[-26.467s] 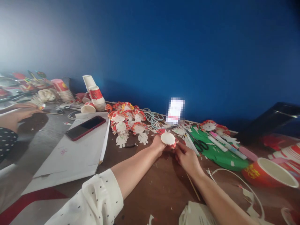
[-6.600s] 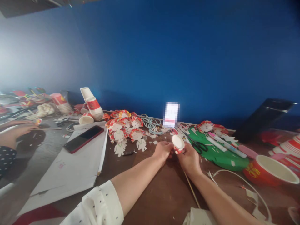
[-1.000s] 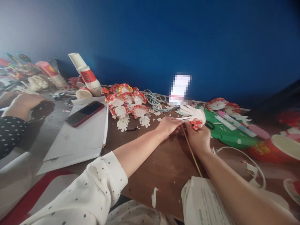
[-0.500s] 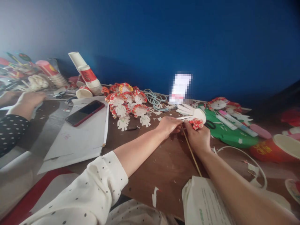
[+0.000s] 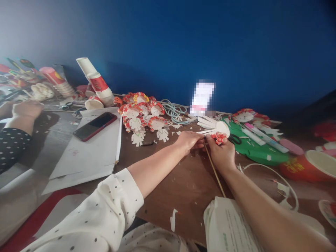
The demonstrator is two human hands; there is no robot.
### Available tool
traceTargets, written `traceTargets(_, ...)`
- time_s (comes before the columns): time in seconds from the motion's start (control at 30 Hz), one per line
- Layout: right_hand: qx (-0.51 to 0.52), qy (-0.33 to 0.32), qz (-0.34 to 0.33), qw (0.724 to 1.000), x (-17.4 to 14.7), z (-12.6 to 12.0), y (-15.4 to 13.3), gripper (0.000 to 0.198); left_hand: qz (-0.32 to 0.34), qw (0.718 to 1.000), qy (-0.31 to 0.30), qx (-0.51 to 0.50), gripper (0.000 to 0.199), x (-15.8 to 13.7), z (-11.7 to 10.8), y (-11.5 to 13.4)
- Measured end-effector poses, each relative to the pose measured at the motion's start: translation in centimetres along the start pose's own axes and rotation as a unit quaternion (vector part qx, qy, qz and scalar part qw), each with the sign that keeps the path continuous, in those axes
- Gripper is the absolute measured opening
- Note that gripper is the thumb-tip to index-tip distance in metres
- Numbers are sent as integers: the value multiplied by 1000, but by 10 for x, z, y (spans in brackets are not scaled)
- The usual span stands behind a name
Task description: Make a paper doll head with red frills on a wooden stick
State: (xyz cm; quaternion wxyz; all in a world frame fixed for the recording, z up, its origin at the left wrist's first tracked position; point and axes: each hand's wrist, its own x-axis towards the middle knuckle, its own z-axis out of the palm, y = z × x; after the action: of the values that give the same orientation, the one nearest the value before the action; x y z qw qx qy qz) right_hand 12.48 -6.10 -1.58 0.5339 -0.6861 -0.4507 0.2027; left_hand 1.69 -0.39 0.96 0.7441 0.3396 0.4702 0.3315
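A paper cup cut into strips [image 5: 223, 128] is held up in front of me, its round white base facing up. Several white strips fan out to the left, and some red-and-white ones are curled up near my right thumb. My left hand [image 5: 190, 141] is closed, pinching at the end of a strip. My right hand [image 5: 223, 152] grips the cup below its base. A thin wooden stick [image 5: 215, 171] slants down toward me from between my fingertips. How the strip meets the stick is hidden by my fingers.
Paper lion figures [image 5: 139, 115] lie behind my left arm. A phone [image 5: 96, 126] rests on white board at left, near another person's hand [image 5: 27, 108]. At right are a green sheet [image 5: 252, 150], scissors [image 5: 235, 139], markers and a red paper bucket [image 5: 296, 169].
The other person's hand at far left has shifted slightly left. My own hands and the cut cup stay almost in the same place.
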Motion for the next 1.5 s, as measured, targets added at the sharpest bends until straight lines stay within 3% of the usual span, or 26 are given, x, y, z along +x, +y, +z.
traceTargets(0.53,35,-29,37,998,2,-3,5,33,1,1000,-3,28,11,3,-4,-3)
traceTargets(0.73,117,-51,66,990,6,-2,11,32,4,999,-5,48,13,5,-8,-3)
traceTargets(0.97,119,-61,110,985,5,-4,8,33,2,999,-40,20,9,7,-11,-3)
traceTargets(1.23,102,-88,83,987,5,-7,0,31,17,998,-54,18,15,12,-13,-6)
traceTargets(1.5,30,-83,-7,996,-2,-6,-7,32,30,999,-26,10,8,14,-12,-9)
